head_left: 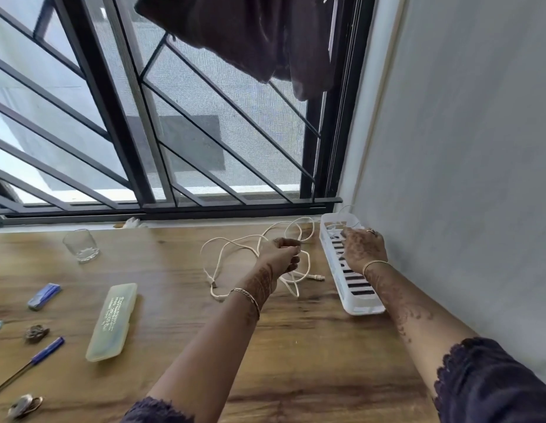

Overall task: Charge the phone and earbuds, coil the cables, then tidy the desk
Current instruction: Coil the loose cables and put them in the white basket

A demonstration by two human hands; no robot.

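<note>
A long white cable (235, 242) lies in loose loops on the wooden desk (296, 346), its plugs resting near the middle. My left hand (281, 254) pinches a strand of this cable and holds it a little above the desk. My right hand (363, 248) reaches into the far end of a white slotted tray (357, 303) that stands along the right wall; its fingertips are down among white items there, and what they touch is hidden. No phone or earbuds are in view.
A drinking glass (81, 245) stands at the back left. A pale pencil case (113, 320), a blue eraser (44, 296), a blue pen (36, 358) and small trinkets lie on the left. Window bars rise behind the desk; a grey wall closes the right side.
</note>
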